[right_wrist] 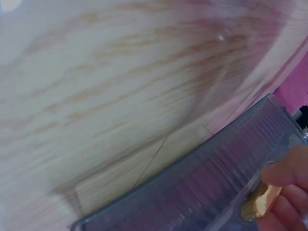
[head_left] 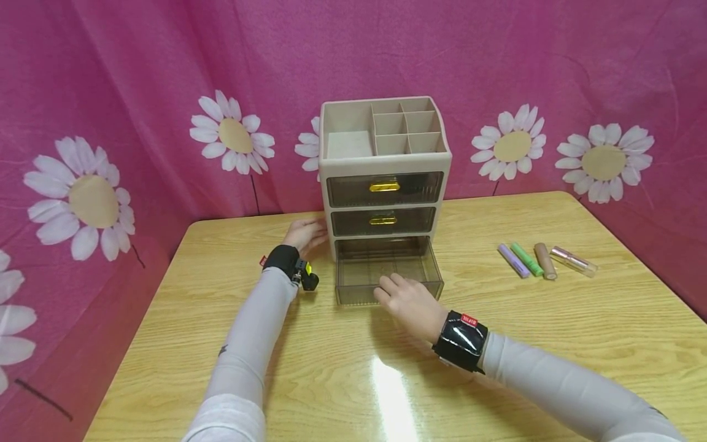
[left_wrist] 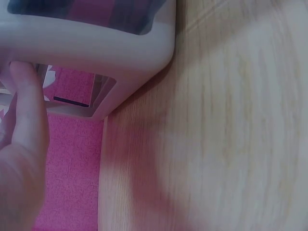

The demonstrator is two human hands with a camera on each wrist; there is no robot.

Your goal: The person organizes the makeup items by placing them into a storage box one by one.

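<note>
A beige desktop organizer point(head_left: 385, 163) with three smoky see-through drawers stands on the table. Its bottom drawer point(head_left: 359, 293) is pulled out toward me, and no items show inside. My right hand point(head_left: 411, 305) is at the drawer's front. In the right wrist view, thumb and fingers pinch the gold drawer handle point(right_wrist: 262, 202). My left hand point(head_left: 307, 236) rests against the organizer's left side, partly hidden behind its edge in the head view. The left wrist view shows the fingers point(left_wrist: 29, 96) stretched along the organizer's side wall point(left_wrist: 96, 53).
Right of the organizer lie a purple tube point(head_left: 513, 261), a green tube point(head_left: 527, 259), a brown tube point(head_left: 545, 261) and a clear pinkish tube point(head_left: 574, 261). Two upper drawers with gold handles point(head_left: 384, 186) are closed. Behind the wooden table point(head_left: 221, 258) hangs a pink daisy-print curtain point(head_left: 386, 49).
</note>
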